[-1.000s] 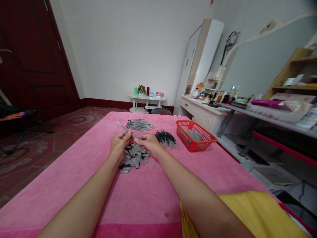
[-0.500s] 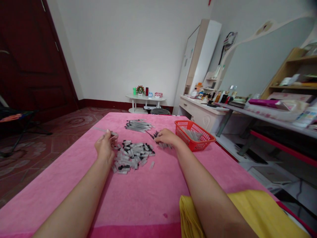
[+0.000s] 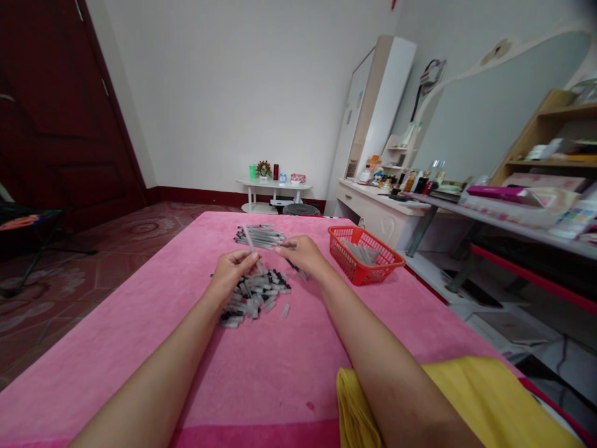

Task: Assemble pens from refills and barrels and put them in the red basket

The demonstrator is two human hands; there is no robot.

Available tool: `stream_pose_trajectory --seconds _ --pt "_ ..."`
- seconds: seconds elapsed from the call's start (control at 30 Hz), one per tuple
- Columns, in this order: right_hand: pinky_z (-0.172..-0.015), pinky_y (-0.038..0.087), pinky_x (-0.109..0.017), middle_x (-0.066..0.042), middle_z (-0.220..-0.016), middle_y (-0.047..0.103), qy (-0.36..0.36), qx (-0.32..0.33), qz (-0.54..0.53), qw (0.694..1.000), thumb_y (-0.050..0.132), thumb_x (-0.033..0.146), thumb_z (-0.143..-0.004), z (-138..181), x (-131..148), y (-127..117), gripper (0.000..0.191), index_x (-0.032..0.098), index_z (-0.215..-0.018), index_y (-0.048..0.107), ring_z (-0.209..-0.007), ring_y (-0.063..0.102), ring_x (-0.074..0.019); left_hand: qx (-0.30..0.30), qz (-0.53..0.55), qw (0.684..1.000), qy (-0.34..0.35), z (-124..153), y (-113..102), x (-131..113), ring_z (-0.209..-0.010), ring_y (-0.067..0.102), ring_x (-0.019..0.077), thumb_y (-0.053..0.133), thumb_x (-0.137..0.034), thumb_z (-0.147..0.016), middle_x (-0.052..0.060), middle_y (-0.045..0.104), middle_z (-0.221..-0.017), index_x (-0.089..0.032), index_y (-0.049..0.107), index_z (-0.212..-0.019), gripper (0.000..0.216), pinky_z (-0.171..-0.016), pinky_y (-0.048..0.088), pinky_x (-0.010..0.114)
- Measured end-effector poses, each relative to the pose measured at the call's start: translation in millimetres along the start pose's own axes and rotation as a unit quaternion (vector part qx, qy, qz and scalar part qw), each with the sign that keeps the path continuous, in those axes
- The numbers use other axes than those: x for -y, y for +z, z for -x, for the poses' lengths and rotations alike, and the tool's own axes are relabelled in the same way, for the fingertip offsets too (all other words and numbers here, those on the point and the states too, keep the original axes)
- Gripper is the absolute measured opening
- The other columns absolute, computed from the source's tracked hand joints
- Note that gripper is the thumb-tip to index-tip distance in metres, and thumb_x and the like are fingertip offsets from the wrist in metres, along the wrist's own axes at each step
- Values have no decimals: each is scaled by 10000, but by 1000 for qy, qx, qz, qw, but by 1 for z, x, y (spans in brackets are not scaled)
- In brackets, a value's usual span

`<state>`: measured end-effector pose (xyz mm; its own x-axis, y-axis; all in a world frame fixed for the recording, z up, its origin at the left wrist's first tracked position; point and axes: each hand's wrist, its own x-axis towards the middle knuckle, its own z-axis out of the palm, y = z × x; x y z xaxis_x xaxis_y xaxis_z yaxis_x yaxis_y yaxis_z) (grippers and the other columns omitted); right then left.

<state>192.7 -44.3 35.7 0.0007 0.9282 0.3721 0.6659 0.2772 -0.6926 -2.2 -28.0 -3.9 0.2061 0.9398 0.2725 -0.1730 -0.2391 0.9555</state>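
Note:
My left hand point(image 3: 234, 271) is closed round a clear pen barrel point(image 3: 248, 238), which stands tilted up from the fingers. Close by on the right, my right hand point(image 3: 302, 254) pinches a small dark pen part, mostly hidden by the fingers. Beneath the left hand is a heap of clear and black pen caps point(image 3: 256, 292). Several thin dark-tipped pen parts point(image 3: 298, 270) lie under the right hand, partly covered by it. Behind both hands, finished-looking pens point(image 3: 263, 236) lie in a stack.
A red plastic basket point(image 3: 368, 274) holding clear barrels point(image 3: 361, 251) stands to the right on the pink cloth point(image 3: 261, 373). One loose cap point(image 3: 285, 310) lies beside the heap. Folded yellow fabric point(image 3: 452, 398) is under my right forearm. A dressing table point(image 3: 373, 208) stands beyond.
My left hand has moved right, over the caps, and its barrel now points upward. My right hand has lifted slightly left from the dark-tipped parts; the hands are closer together.

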Motion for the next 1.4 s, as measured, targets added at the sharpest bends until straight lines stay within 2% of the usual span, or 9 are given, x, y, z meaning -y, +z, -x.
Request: stream_pose_trajectory --seconds 0.17,0.27,0.4,0.5,0.6,0.7,0.87,1.13,1.4 --pt "-581 394 -218 -11 -682 661 -75 41 -100 991 599 304 -750 6 24 21 198 143 -757 713 -655 575 -135 112 -58 992 24 9 13 -12 -494 498 107 697 -450 -670 22 611 -540 -129 688 -649 322 -515 389 213" --pt "-583 406 -220 -14 -676 663 -66 9 -118 991 604 282 -736 3 26 17 183 130 -746 706 -633 575 -131 96 -54 994 14 6 12 -14 -561 554 126 703 -469 -659 35 650 -627 -122 704 -762 363 -560 433 224" --pt "-633 424 -246 -42 -740 683 -12 -137 -10 990 622 315 -722 -1 25 -30 196 151 -782 710 -694 596 -158 -65 11 997 28 -6 -15 -4 -637 601 131 663 -523 -675 46 658 -717 -120 680 -861 444 -609 482 237" --pt "-741 419 -334 -89 -807 680 71 -268 180 944 602 330 -743 5 15 -81 200 196 -835 717 -805 593 -216 -220 42 974 36 -15 -49 12 -596 593 108 658 -488 -681 33 639 -694 -114 656 -821 399 -586 484 225" --pt "-800 378 -463 -169 -819 646 142 -300 207 920 607 262 -725 14 -7 -117 148 154 -766 700 -922 556 -314 -341 72 937 18 -20 -74 29 -534 561 83 627 -405 -711 18 613 -650 -104 630 -778 308 -532 462 200" --pt "-796 381 -479 -176 -812 636 180 -285 193 922 634 251 -697 16 -26 -126 107 163 -745 674 -955 537 -334 -368 95 925 0 -22 -82 39 -506 548 76 598 -345 -720 15 611 -647 -102 622 -772 249 -493 440 189" --pt "-746 422 -428 -163 -859 659 158 -184 280 929 583 278 -743 8 -17 -89 184 173 -845 695 -894 596 -302 -337 72 939 -5 -20 -73 39 -515 556 90 620 -336 -692 20 621 -637 -93 634 -770 255 -502 449 208" --pt "-620 421 -222 -56 -722 703 17 98 194 976 623 211 -700 9 -4 7 104 160 -718 711 -692 628 -159 -315 48 948 -6 -17 -69 43 -493 560 102 632 -396 -658 12 617 -623 -103 636 -763 311 -496 461 232" --pt "-780 451 -231 -47 -996 703 17 31 195 980 551 139 -742 -30 -24 53 294 193 -989 701 -903 628 -166 -317 20 948 1 -22 -69 50 -477 555 113 604 -466 -678 33 632 -622 -98 658 -783 386 -481 447 240"
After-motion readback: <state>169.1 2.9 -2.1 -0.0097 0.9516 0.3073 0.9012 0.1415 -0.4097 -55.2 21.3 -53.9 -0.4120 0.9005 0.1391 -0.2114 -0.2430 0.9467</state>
